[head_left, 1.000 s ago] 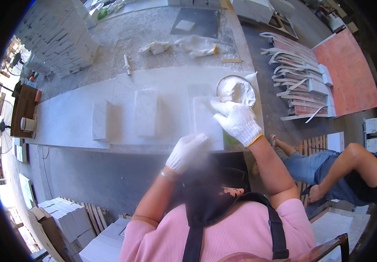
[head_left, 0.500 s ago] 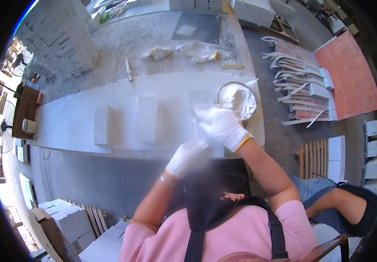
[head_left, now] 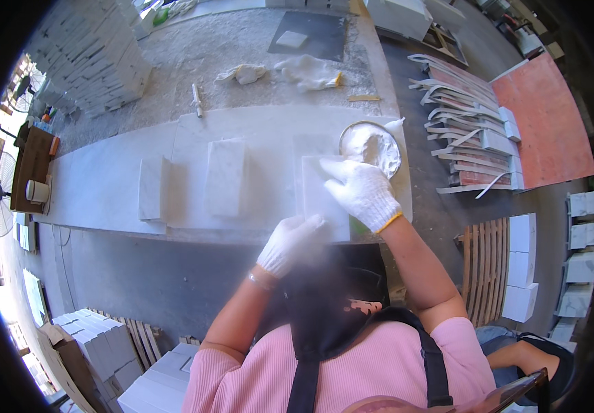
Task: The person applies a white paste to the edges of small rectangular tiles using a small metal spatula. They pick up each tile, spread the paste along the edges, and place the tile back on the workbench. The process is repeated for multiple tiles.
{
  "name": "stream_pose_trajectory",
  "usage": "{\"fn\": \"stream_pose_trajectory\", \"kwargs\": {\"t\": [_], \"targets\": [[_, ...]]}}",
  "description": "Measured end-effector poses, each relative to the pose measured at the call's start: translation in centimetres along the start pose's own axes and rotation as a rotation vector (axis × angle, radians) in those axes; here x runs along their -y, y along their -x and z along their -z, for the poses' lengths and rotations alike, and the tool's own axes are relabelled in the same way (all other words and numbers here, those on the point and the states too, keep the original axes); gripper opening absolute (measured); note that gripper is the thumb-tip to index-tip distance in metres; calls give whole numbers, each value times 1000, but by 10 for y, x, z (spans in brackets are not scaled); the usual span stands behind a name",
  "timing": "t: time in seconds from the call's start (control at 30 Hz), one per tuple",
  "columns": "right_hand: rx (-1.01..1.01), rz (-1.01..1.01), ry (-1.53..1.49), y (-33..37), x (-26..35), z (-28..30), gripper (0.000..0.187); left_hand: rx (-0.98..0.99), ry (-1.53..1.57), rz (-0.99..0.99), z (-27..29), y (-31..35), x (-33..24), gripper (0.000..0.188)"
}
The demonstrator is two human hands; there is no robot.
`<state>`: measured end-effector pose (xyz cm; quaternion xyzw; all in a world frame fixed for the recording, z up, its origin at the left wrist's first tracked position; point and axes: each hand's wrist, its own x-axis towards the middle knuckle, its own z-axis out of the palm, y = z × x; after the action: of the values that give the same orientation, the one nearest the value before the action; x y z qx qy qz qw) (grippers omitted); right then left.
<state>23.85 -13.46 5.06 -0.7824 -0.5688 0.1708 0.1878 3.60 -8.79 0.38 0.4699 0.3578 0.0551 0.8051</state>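
A flat white tile (head_left: 315, 196) lies in front of me at the near edge of the worktable. My left hand (head_left: 287, 242), in a white knit glove, has its fingers curled at the tile's near left edge; its fingertips are blurred. My right hand (head_left: 366, 196), gloved the same way with an orange cuff edge, rests over the tile's right side, fingers stretched and thumb apart. Just beyond it, a round bowl (head_left: 344, 146) holds white powdery stuff (head_left: 373, 146). Left of the tile stand two white marble-like blocks, one nearer (head_left: 226, 179) and one farther left (head_left: 151, 189).
Across the dusty table lie loose white gloves (head_left: 307, 72), a white stick-like tool (head_left: 196, 100) and a dark sheet (head_left: 309, 36). A tall tile stack (head_left: 90, 58) rises at the far left. Strapped pallet goods (head_left: 465, 131) stand on the right. Another person's arm (head_left: 527, 358) shows lower right.
My right hand has shifted slightly, uncovering more of the tile's top. The view has tipped a little, and the person at lower right has moved downward in the picture.
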Motion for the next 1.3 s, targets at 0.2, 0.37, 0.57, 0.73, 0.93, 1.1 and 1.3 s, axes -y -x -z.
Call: {"fn": "stream_pose_trajectory", "kwargs": {"t": [0.2, 0.37, 0.57, 0.73, 0.93, 1.1, 1.3], "targets": [[4, 103, -77, -12, 11, 1, 41, -16, 13, -41, -2, -1, 1, 43], [-2, -62, -120, 7, -10, 12, 42, -19, 14, -45, 0, -1, 5, 43], [54, 188, 82, -14, 9, -23, 41, -47, -85, -141, 2, -7, 17, 38], [-37, 88, -244, 11, 17, 1, 38, -44, -331, -341, 10, -14, 21, 18], [-81, 211, -1715, 80, 12, -11, 48, -24, -263, -335, 16, -11, 35, 20], [73, 392, -2298, 123, -22, -74, 59, -63, 124, -121, 16, -5, 34, 39], [-102, 428, -2431, 194, -53, -108, 56, -130, 14, -151, 6, 0, 27, 44]]}}
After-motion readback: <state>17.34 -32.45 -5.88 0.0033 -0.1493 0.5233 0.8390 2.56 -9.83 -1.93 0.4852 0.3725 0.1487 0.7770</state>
